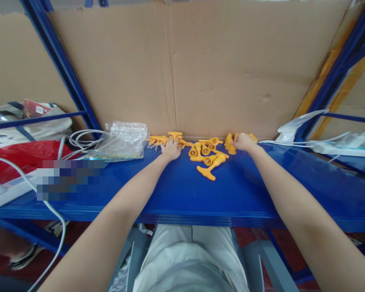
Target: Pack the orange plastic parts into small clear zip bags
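Note:
My left hand (171, 150) reaches into a row of yellow T-handled corkscrews (158, 140) whose metal spirals point toward me. Its fingers are stretched out over the handles, touching them. At the right, my right hand (245, 142) is closed with its fingertips on a yellow bell-shaped piece (232, 148); more yellow parts are partly hidden behind that hand. Between the hands lies a loose group of yellow pieces (205, 151), several with round hollow ends facing me. Nearest to me, one yellow T-shaped handle (207, 172) lies on its side.
The blue tabletop (182, 194) ends at a cardboard wall (219, 69) behind the pieces. Clear plastic bags (124, 140), a red bag (15, 158) and white cables (82, 138) lie left. A white power strip (355, 148) sits right, beside blue frame posts.

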Motion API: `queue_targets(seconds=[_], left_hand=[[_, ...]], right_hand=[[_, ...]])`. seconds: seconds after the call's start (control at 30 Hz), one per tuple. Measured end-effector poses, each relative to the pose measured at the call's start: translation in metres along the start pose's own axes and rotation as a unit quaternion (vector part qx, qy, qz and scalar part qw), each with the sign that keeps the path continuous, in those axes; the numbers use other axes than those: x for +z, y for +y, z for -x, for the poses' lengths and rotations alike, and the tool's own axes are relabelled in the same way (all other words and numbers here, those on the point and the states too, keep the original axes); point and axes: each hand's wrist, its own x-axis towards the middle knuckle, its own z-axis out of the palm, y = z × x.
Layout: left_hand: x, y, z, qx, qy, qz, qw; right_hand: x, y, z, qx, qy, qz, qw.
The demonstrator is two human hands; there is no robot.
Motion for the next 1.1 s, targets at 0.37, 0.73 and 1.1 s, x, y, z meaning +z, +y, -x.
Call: queue_targets(seconds=[0.37, 0.73, 1.1], left_hand=[[0.005, -0.002, -0.001, 0.016, 0.030, 0.030, 0.999], [0.002, 0.002, 0.005, 0.069, 0.089, 0.025, 0.993], [0.001, 0.006, 0.006, 0.170, 0.037, -0.021, 0.984]], right_hand=[[0.011, -0.003, -0.004, -0.022, 0.005, -0.020, 1.000], [-0.005, -0.027, 0.027, -0.041, 0.028, 0.081, 0.995], [0.026, -0.036, 0.020, -0.228, 0.114, 0.022, 0.967]])
